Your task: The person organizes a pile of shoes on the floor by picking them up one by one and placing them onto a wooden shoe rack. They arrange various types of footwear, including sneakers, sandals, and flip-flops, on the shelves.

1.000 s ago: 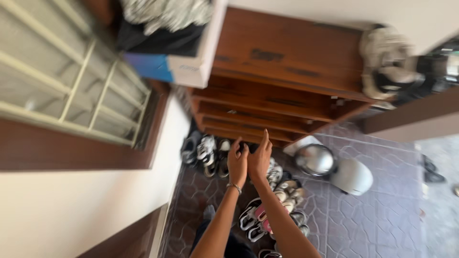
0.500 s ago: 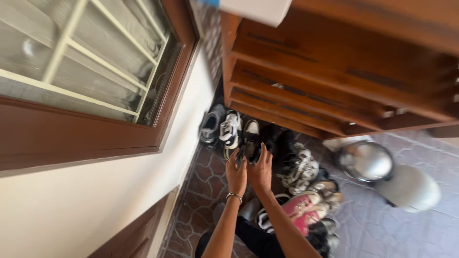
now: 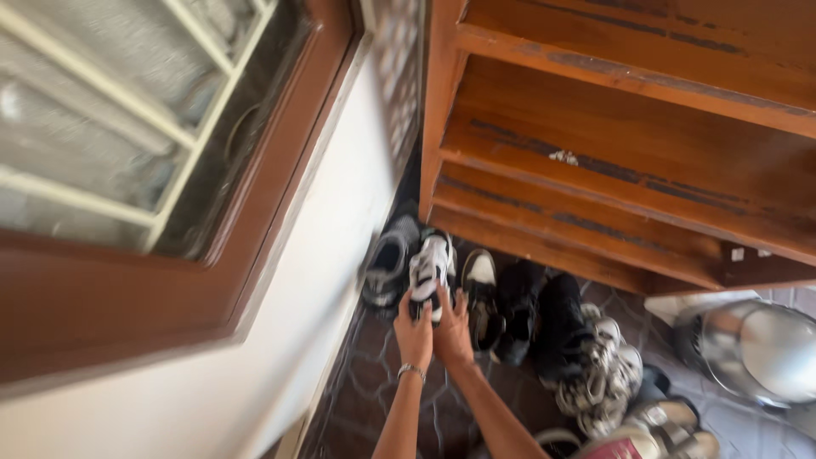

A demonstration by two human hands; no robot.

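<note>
My left hand (image 3: 414, 335) and my right hand (image 3: 453, 333) reach down together to a white and black sneaker (image 3: 430, 265) on the floor. Both hands touch its heel end, fingers curled around it. A grey sneaker (image 3: 388, 262) lies just left of it, against the wall. A black and white shoe (image 3: 481, 293) lies just right of it. A thin bracelet sits on my left wrist (image 3: 410, 371).
A brown wooden shoe rack (image 3: 629, 136) with bare shelves stands above the shoes. More black and white shoes (image 3: 586, 365) are piled to the right. A shiny helmet (image 3: 756, 344) rests at the far right. A brown-framed barred window (image 3: 127, 144) fills the left wall.
The view has dropped closer to the floor and rack. My hands have shifted left from the black and white shoe to the white and black sneaker and closed on its heel.
</note>
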